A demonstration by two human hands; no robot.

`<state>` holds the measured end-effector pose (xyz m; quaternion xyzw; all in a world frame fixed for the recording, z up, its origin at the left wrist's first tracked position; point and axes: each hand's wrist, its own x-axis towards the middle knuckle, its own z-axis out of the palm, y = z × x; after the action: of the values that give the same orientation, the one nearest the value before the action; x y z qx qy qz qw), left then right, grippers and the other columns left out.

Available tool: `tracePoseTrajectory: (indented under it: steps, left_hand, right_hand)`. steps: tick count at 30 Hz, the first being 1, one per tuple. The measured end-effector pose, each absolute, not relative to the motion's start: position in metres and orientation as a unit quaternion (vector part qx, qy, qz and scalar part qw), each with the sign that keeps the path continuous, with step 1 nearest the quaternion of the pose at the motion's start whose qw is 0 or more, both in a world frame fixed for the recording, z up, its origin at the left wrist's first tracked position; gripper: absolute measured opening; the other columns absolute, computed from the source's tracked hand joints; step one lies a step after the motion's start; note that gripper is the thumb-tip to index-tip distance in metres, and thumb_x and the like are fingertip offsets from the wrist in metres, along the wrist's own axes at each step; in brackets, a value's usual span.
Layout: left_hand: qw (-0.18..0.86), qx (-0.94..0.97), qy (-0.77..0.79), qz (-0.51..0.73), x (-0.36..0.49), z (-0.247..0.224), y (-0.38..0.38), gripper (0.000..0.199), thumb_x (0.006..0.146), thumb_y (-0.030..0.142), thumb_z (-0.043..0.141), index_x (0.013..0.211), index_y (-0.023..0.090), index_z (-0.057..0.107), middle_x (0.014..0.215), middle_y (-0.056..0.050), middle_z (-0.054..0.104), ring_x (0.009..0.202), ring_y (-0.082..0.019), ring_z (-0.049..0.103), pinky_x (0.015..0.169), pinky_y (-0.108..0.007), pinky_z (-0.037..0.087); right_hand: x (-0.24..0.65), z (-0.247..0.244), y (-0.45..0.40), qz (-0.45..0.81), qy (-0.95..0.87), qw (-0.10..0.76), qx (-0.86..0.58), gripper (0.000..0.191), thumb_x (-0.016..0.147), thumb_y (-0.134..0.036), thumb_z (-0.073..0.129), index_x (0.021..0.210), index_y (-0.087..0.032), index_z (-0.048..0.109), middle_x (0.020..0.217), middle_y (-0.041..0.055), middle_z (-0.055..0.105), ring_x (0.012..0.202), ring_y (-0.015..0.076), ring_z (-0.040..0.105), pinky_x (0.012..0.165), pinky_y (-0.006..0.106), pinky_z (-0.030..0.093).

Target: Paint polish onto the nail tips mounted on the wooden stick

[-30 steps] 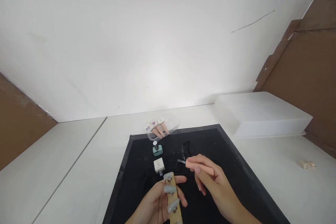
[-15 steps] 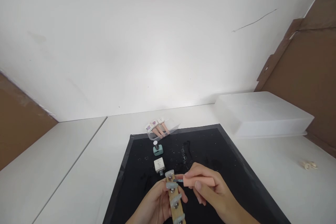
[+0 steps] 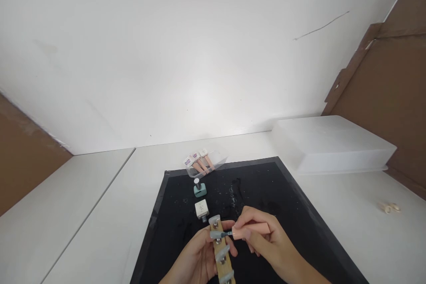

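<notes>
Wooden strip of grey nail tips – held in one hand, met by a brush in the other

The left hand grasps the strip low in the view, palm turned up, with its fingers passing behind the wood and showing again past the right edge. The thumb side lies along the left edge. The right hand comes in from the right and pinches the brush by its pink handle, thumb on the near side, index finger curled over the front end, the other fingers bent underneath. The handle lies nearly level, and the dark bristles reach the right end of the second tip from the top; whether they press on it or hover just above is too small to tell.

The strip is pale wood, narrow, tilted slightly so its far end leans left. Round metal studs sit along it, and four glossy grey tips show, set crosswise – the third slanting more than the others, the fourth near the bottom edge of the view.

Just beyond the strip, on a black mat, is a squarish white bottle with a dark neck facing the hands. Behind it stands a teal bottle. At the mat's far edge, a clear tray holds three pink-handled bottles. Well to the right, on the white table, are a translucent box and some small cream pieces.
</notes>
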<state>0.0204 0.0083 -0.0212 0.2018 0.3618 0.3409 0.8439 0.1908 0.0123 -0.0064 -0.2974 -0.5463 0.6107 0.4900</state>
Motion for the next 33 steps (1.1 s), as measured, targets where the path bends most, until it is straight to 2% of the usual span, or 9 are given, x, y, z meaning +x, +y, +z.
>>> tracePoseTrajectory:
  steps: [10,19,27,33]
  left_hand:
    - [0.835,0.224,0.382,0.325,0.019,-0.024,0.008,0.033,0.077,0.033,0.056,0.102,0.013,0.063,0.069,-0.005,0.067,0.058,-0.011,0.051,0.055,-0.022,0.036]
    - [0.822,0.217,0.407,0.333,0.023,-0.019,0.007,0.028,0.080,0.022,0.049,0.103,0.012,0.062,0.071,-0.005,0.066,0.067,-0.014,0.058,0.060,-0.024,0.038]
    - [0.820,0.224,0.409,0.332,0.023,-0.022,0.009,0.028,0.079,0.023,0.053,0.103,0.015,0.064,0.075,-0.005,0.067,0.073,-0.016,0.061,0.066,-0.025,0.040]
    - [0.820,0.226,0.408,0.331,0.022,-0.023,0.010,0.030,0.076,0.026,0.058,0.103,0.015,0.064,0.075,-0.005,0.067,0.075,-0.016,0.061,0.067,-0.026,0.040]
  right_hand:
    - [0.192,-0.005,0.012,0.611,-0.545,0.513,-0.258,0.019,0.085,-0.036,0.058,0.078,-0.020,0.066,0.057,-0.0031,0.056,0.047,0.0076,0.049,0.041,0.019,0.029]
    - [0.195,-0.014,0.010,0.603,-0.565,0.488,-0.280,0.018,0.086,-0.035,0.057,0.084,-0.020,0.068,0.066,-0.0023,0.051,0.050,0.0073,0.045,0.045,0.019,0.035]
    - [0.195,-0.017,0.012,0.590,-0.582,0.488,-0.275,0.013,0.085,-0.028,0.059,0.085,-0.020,0.070,0.068,-0.0008,0.053,0.061,0.0123,0.055,0.059,0.025,0.044]
    - [0.195,-0.013,0.013,0.545,-0.608,0.490,-0.305,0.013,0.084,-0.023,0.057,0.080,-0.018,0.069,0.068,0.0000,0.053,0.061,0.0138,0.056,0.060,0.026,0.045]
